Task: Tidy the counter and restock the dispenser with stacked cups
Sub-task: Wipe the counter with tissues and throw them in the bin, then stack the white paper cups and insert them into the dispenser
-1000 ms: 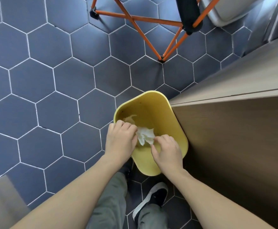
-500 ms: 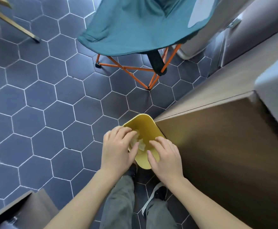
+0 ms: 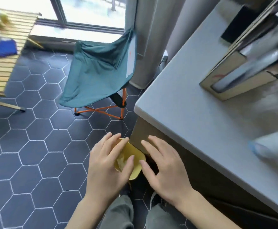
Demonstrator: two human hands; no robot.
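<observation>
A yellow waste bin [image 3: 135, 156] stands on the floor against the counter's corner, with crumpled paper [image 3: 121, 161] inside it. My left hand [image 3: 108, 160] hovers over the bin's left side with its fingers straight and holds nothing. My right hand [image 3: 163, 164] is spread over the bin's right side, fingers relaxed and empty. The grey counter [image 3: 192, 113] runs along the right. On it stands a blurred cardboard and metal dispenser [image 3: 237, 75], and a blurred white cup stack [image 3: 271, 146] lies at the right edge.
A teal folding chair [image 3: 100, 71] with orange legs stands on the dark hexagon-tiled floor [image 3: 41, 146] ahead. A slatted wooden table [image 3: 4, 52] with a blue item [image 3: 3, 47] is at the far left. My legs and shoes are below.
The view has tilted up from the bin to take in the counter and chair. The white paper has left my fingers and lies in the bin; both hands have opened above it.
</observation>
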